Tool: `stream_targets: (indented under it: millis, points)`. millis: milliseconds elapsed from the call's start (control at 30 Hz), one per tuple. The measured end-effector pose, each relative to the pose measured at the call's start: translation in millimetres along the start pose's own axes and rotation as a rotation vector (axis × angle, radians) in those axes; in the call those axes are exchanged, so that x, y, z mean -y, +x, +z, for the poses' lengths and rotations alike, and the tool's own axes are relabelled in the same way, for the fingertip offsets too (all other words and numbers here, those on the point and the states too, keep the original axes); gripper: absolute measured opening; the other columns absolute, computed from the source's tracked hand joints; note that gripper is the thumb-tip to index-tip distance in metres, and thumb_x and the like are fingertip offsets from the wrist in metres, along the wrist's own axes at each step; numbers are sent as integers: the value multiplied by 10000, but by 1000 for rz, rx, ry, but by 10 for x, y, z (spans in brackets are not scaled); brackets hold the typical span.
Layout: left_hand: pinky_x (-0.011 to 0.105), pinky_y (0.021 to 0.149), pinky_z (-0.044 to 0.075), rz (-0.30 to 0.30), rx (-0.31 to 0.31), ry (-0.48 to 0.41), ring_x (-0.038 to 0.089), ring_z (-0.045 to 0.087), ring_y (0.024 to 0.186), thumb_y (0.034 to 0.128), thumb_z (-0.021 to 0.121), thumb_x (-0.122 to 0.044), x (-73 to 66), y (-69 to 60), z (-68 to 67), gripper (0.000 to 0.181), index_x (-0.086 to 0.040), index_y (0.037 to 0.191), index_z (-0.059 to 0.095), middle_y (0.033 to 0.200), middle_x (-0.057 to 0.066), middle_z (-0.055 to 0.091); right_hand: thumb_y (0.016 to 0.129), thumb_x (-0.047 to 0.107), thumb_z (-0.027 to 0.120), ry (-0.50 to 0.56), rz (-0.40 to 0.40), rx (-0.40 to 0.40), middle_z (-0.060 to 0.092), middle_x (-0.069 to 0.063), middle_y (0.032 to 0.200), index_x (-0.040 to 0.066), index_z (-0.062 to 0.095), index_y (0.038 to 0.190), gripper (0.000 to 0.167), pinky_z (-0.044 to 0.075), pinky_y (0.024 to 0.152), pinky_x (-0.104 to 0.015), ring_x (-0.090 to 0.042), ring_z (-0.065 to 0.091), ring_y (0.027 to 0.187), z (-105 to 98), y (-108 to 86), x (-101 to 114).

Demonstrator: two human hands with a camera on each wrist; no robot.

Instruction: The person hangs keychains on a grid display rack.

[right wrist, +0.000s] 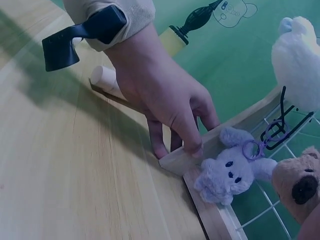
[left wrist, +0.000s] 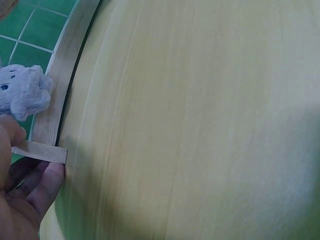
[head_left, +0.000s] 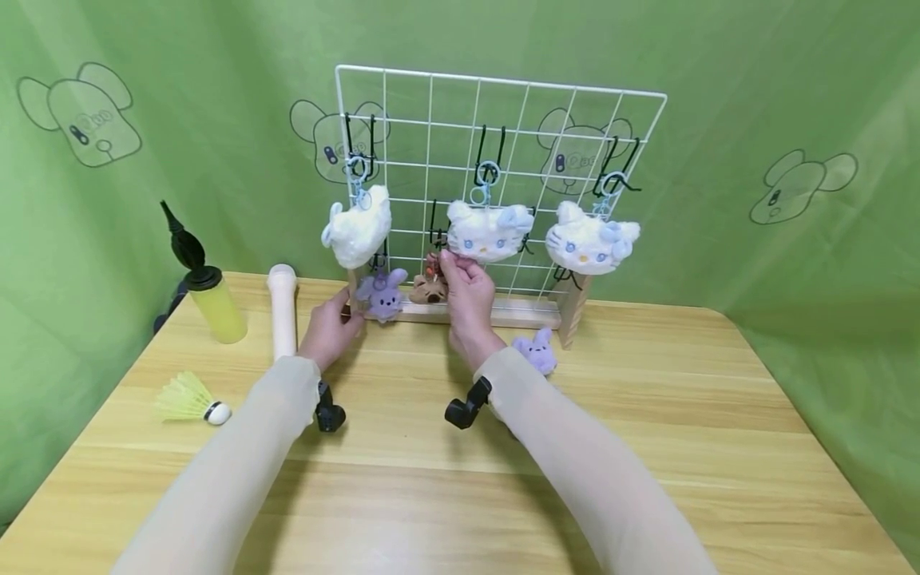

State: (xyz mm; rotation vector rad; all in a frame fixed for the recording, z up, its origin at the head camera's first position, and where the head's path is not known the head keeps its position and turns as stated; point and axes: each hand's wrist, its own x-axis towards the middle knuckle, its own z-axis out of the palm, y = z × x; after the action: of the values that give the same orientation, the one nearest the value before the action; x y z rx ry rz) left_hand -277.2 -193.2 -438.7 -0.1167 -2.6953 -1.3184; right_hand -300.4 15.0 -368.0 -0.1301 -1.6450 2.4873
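Observation:
My left hand [head_left: 331, 326] grips the wooden end post [left wrist: 42, 151] of a white wire grid rack [head_left: 503, 80], thumb on one side and fingers on the other. My right hand [head_left: 470, 299] is raised to the rack's lower middle, its fingers at a brown bear plush keychain [head_left: 429, 289] beside a black hook; the hand partly hides the bear. Left of the bear hangs a purple bunny plush keychain [head_left: 386, 299]. Above hang three white cat plush keychains, one at left [head_left: 357, 231], one in the middle [head_left: 485, 233] and one at right [head_left: 591, 239].
Another purple bunny plush [head_left: 537, 351] lies on the table by the rack's right foot, partly behind my right sleeve. To the left are a yellow pump bottle [head_left: 218, 307], a white cylindrical stick [head_left: 283, 311] and a yellow shuttlecock [head_left: 190, 402]. Green curtain [head_left: 791, 96] stands behind.

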Motion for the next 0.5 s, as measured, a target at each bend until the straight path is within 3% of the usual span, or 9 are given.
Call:
stream_targets:
  millis: [100,300,400,500]
  points:
    - [541,1020,611,3,0,-2,480,680,1197,1009,516,-58,0,4,5,533,64,1522,439,1353,358,637,988,124,713,-13,7,8,780,-144,1194,61,731,1082,114,619,965,-218,-31,758,915,-35,11,-1]
    - [543,1016,612,15,-10,-2,488,682,1190,1006,512,-54,7,11,13,531,74,1517,442,1345,367,637,984,155,727,-82,30,33,802,-65,1163,35,708,1213,259,600,919,-163,2,732,930,-145,36,4]
    - [545,1017,611,21,-9,-3,491,682,1188,1003,511,-56,12,13,14,532,72,1515,445,1343,368,638,995,161,716,-99,32,49,811,-2,1091,16,690,1244,289,588,960,-182,10,721,938,-229,54,22]
    - [547,1011,613,15,-10,-6,489,688,1180,1003,519,-59,13,11,9,518,63,1504,464,1328,364,649,1011,156,694,-126,40,66,797,-18,1107,-5,666,1268,305,578,1046,-250,0,707,961,-322,59,66]
